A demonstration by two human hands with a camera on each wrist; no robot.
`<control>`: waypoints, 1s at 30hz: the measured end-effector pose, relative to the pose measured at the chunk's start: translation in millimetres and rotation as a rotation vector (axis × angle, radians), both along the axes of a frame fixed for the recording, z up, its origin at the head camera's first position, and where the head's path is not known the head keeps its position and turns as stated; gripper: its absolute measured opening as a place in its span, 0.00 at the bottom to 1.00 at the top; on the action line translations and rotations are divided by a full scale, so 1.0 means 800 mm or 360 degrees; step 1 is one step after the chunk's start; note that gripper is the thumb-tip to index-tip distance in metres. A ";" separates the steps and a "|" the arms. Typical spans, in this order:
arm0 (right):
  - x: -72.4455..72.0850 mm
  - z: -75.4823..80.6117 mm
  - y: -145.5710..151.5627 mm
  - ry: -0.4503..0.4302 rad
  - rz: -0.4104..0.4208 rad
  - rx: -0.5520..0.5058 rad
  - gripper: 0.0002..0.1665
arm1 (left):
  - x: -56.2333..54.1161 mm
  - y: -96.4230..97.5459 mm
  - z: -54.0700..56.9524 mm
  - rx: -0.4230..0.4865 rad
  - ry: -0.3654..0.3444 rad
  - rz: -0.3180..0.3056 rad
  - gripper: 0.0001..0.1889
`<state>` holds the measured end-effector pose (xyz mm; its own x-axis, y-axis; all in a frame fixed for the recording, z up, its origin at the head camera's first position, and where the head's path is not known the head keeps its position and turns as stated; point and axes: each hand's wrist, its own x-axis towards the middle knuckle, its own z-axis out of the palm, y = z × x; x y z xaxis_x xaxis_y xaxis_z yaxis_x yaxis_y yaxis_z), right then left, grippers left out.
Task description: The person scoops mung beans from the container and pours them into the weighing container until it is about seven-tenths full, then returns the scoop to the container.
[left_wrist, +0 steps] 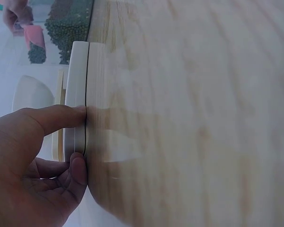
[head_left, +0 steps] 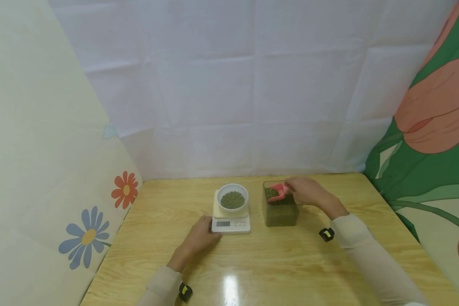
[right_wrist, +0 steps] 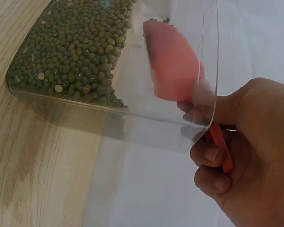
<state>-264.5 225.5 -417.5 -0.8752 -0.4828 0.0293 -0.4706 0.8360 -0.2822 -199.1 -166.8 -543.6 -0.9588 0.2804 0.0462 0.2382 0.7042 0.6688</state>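
Observation:
My right hand (head_left: 307,192) grips the handle of a red scoop (head_left: 278,192) at the rim of a clear square container (head_left: 281,219). Green mung beans (right_wrist: 80,52) fill the lower part of that container. In the left wrist view the scoop (left_wrist: 34,38) carries some beans and sits above the rest. My left hand (head_left: 201,236) holds the front left corner of a white kitchen scale (head_left: 242,226), thumb and fingertips against its edge. On the scale's platform stands a white bowl (head_left: 219,199) with a heap of mung beans (head_left: 232,200) in it.
All of this stands on a wood-grain table (head_left: 275,263). Behind the table hangs a white cloth (head_left: 222,97). Flower-patterned cloths hang at the left (head_left: 30,148) and right (head_left: 436,119). The container is just right of the scale.

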 end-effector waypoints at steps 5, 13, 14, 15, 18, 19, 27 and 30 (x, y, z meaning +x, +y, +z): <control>0.001 0.001 0.001 -0.0007 -0.0007 -0.0015 0.10 | -0.001 0.000 0.000 -0.0018 0.0009 0.0002 0.28; 0.006 0.002 0.004 0.0011 -0.0009 -0.0069 0.10 | 0.000 0.000 0.000 -0.0021 0.0012 0.0006 0.28; 0.007 0.002 0.005 0.0019 -0.0004 -0.0072 0.09 | 0.000 0.000 0.000 -0.0021 0.0011 0.0005 0.28; 0.007 0.002 0.005 0.0019 -0.0005 -0.0078 0.09 | 0.000 0.000 0.000 -0.0020 0.0008 0.0004 0.28; 0.008 0.003 0.007 0.0031 -0.0004 -0.0080 0.09 | 0.000 0.000 0.000 -0.0019 0.0002 0.0002 0.28; 0.008 0.002 0.007 0.0037 -0.0004 -0.0083 0.09 | 0.000 0.000 0.000 -0.0018 0.0000 0.0002 0.28; 0.007 -0.003 0.011 0.0040 -0.0022 -0.0095 0.09 | 0.001 0.000 0.001 -0.0009 -0.0012 0.0010 0.28; 0.007 -0.003 0.013 0.0040 -0.0018 -0.0101 0.09 | 0.001 0.000 0.001 -0.0006 -0.0016 0.0010 0.28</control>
<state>-259.1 236.0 -420.3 -0.8794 -0.4691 0.0815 -0.4685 0.8222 -0.3233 -198.4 -166.6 -542.6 -0.9610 0.2743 0.0353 0.2267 0.7081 0.6687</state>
